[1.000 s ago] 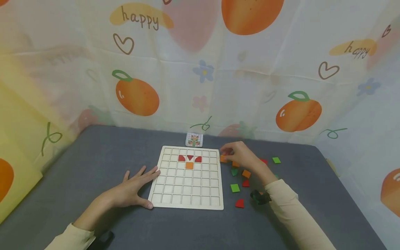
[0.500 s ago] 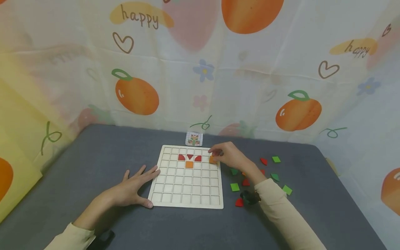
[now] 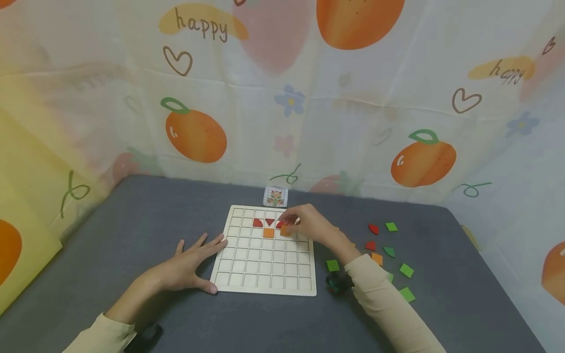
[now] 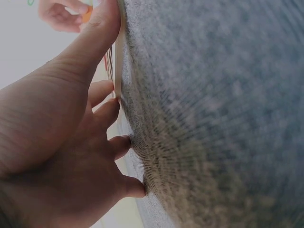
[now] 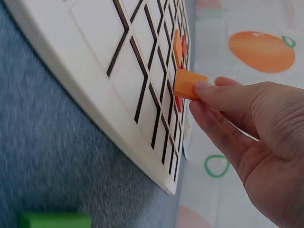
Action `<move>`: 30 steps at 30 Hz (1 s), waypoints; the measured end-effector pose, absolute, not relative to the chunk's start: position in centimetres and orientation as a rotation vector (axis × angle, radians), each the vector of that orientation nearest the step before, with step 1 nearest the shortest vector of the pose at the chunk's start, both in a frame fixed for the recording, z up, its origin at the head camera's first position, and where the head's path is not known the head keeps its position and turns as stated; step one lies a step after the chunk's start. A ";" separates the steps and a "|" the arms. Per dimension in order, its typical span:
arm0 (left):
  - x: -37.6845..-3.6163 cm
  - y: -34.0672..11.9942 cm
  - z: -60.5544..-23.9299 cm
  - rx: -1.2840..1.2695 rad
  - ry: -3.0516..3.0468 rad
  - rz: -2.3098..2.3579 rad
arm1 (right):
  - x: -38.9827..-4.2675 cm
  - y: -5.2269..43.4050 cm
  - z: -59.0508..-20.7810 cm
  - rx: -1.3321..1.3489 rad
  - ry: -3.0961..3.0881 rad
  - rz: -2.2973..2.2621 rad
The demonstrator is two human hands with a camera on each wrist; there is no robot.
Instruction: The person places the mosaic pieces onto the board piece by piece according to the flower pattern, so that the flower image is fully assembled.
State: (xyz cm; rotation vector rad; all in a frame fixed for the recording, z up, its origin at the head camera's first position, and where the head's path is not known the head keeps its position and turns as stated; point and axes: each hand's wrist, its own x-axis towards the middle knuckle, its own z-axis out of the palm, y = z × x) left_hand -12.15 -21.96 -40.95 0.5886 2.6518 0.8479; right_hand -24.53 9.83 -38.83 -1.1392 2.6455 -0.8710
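A white grid board (image 3: 265,268) lies on the dark table, with two red quarter-round tiles, a red triangle tile (image 3: 269,222) and an orange square tile (image 3: 268,233) set in its upper cells. My right hand (image 3: 310,223) pinches a second orange square tile (image 5: 189,84) between thumb and fingers, held over the board beside the right red tile (image 3: 280,224). With fingers spread straight, my left hand (image 3: 190,267) rests at the board's left edge; its thumb and some fingertips touch the rim, as the left wrist view (image 4: 90,118) also shows.
Loose tiles lie right of the board, among them a red tile (image 3: 373,229), a green square tile (image 3: 391,227) and an orange tile (image 3: 377,259); my right forearm covers some. A small pattern card (image 3: 275,196) lies behind the board. A printed curtain (image 3: 247,122) hangs behind the table.
My right hand has carried the orange square tile leftward from beside the board's right edge to above its upper cells. My left hand has stayed at the left edge.
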 end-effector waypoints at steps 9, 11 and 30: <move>-12.0 -22.0 -41.0 0.589 2.650 0.853 | -24.0 9.1 -39.3 -1.174 2.530 -0.980; -12.0 -22.0 -41.0 0.591 2.652 0.855 | -24.1 9.0 -39.3 -1.171 2.531 -0.976; -12.2 -22.1 -41.1 0.593 2.664 0.850 | -24.2 8.9 -40.2 -1.085 2.624 -0.968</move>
